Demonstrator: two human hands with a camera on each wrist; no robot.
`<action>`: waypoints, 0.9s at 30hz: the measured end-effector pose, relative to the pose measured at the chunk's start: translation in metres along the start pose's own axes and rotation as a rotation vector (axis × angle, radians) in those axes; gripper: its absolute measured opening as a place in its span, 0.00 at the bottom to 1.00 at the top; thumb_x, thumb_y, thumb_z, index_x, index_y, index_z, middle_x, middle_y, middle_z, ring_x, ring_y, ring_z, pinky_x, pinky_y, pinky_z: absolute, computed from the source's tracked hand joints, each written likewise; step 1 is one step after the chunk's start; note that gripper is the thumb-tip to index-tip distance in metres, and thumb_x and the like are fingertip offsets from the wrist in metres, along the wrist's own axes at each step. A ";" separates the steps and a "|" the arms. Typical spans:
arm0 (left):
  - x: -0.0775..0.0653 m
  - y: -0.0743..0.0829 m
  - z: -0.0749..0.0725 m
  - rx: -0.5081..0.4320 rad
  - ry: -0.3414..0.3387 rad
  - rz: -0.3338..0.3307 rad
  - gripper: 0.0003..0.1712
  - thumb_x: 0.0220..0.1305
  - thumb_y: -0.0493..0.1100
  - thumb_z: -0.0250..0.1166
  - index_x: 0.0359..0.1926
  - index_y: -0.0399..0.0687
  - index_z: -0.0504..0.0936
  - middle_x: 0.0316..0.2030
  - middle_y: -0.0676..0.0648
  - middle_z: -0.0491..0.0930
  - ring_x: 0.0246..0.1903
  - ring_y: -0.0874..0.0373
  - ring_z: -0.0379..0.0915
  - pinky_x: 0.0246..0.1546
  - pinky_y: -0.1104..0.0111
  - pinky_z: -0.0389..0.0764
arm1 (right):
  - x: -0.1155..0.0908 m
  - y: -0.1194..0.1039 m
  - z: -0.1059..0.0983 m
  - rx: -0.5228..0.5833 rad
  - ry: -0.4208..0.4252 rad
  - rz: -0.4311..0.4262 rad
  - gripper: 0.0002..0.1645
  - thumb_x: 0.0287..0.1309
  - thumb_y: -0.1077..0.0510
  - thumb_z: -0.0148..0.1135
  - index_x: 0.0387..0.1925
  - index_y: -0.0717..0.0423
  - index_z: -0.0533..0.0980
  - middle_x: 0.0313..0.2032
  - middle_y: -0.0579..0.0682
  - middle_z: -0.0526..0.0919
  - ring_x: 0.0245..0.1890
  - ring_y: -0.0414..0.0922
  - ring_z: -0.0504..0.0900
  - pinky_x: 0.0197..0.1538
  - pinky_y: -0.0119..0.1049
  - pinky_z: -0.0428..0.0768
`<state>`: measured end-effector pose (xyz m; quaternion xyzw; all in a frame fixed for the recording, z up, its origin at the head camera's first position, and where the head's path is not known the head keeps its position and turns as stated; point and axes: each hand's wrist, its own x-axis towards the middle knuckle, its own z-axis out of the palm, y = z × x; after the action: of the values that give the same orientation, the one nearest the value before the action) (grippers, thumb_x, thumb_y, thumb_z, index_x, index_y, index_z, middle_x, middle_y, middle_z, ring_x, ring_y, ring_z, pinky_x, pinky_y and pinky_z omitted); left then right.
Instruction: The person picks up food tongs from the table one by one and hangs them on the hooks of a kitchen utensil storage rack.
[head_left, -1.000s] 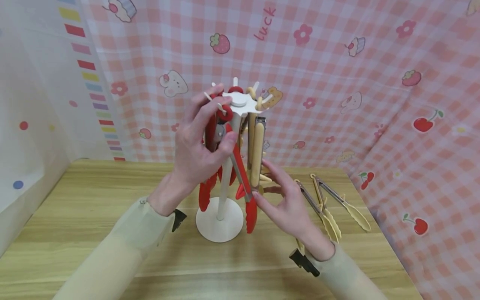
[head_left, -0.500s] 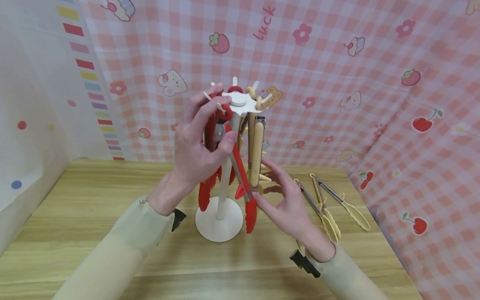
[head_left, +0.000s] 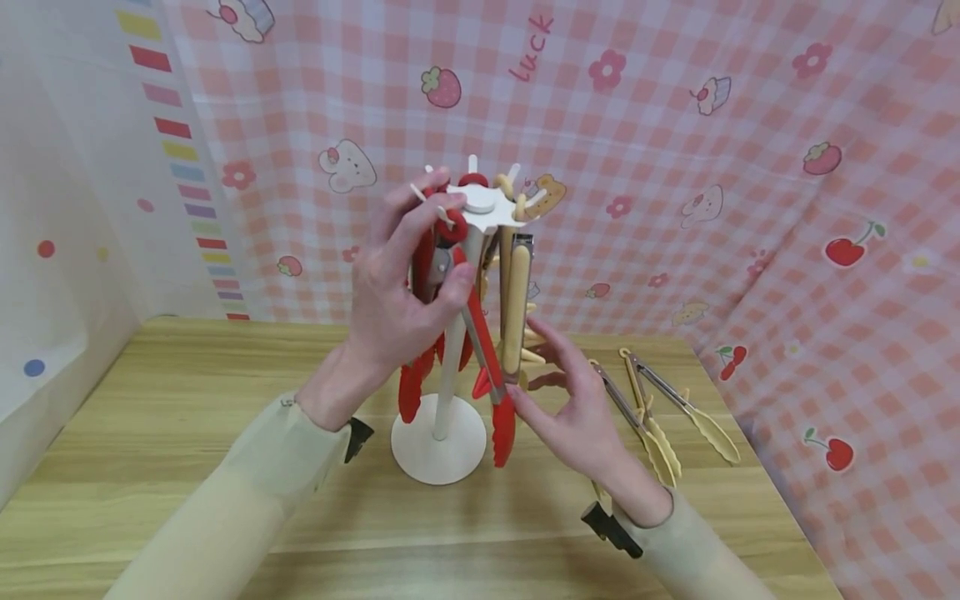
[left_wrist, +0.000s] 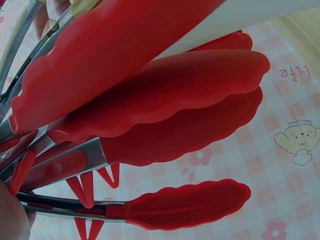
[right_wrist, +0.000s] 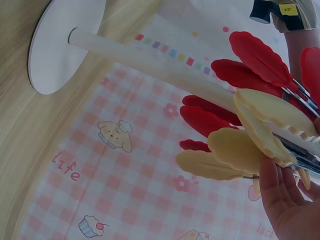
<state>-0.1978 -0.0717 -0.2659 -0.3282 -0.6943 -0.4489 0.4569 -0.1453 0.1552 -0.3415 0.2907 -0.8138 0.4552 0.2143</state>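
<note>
A white stand [head_left: 438, 458] with hooks around its top carries red tongs [head_left: 483, 337] and pale yellow tongs [head_left: 515, 308]. My left hand [head_left: 390, 287] holds red tongs just under the hooks, the thumb across a red handle and a fingertip at the white top. On the other side my right hand [head_left: 573, 400] has thumb and fingers about the lower part of the hanging yellow tongs. Fingertips meet the scalloped yellow heads [right_wrist: 272, 117] in the right wrist view. Several red heads [left_wrist: 165, 95] fan out in the left wrist view, where most of the left hand is hidden.
More yellow tongs [head_left: 705, 421] lie on the wooden table [head_left: 225, 367] to the right, partly behind the right forearm. A pink checked cloth [head_left: 637, 275] hangs behind the table and along its right side.
</note>
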 end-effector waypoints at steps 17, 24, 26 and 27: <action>0.001 -0.001 0.001 0.000 0.018 0.008 0.28 0.68 0.53 0.60 0.63 0.42 0.78 0.69 0.35 0.72 0.66 0.46 0.75 0.61 0.63 0.81 | -0.001 0.004 -0.002 -0.015 0.011 -0.015 0.46 0.54 0.70 0.73 0.74 0.59 0.67 0.54 0.61 0.85 0.53 0.45 0.85 0.42 0.33 0.89; 0.000 0.000 0.001 0.008 0.006 0.005 0.28 0.69 0.53 0.60 0.63 0.43 0.77 0.70 0.35 0.72 0.65 0.46 0.76 0.61 0.63 0.82 | -0.003 0.002 -0.006 -0.015 0.028 0.017 0.46 0.53 0.70 0.75 0.73 0.60 0.69 0.57 0.60 0.84 0.55 0.39 0.83 0.42 0.33 0.89; 0.000 0.000 0.001 0.010 0.004 0.004 0.28 0.69 0.53 0.60 0.64 0.43 0.77 0.70 0.35 0.72 0.65 0.46 0.76 0.60 0.64 0.82 | -0.004 0.002 -0.007 -0.009 0.030 0.028 0.45 0.54 0.70 0.74 0.73 0.60 0.69 0.56 0.60 0.84 0.55 0.35 0.82 0.43 0.33 0.89; 0.000 0.000 0.001 0.009 0.005 0.004 0.28 0.69 0.54 0.60 0.64 0.43 0.77 0.70 0.35 0.72 0.65 0.46 0.76 0.60 0.64 0.82 | -0.004 0.002 -0.008 -0.009 0.031 0.029 0.45 0.54 0.70 0.74 0.73 0.60 0.69 0.56 0.60 0.84 0.55 0.35 0.82 0.43 0.33 0.89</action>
<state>-0.1983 -0.0709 -0.2661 -0.3265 -0.6945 -0.4457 0.4608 -0.1429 0.1642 -0.3414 0.2708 -0.8167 0.4589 0.2216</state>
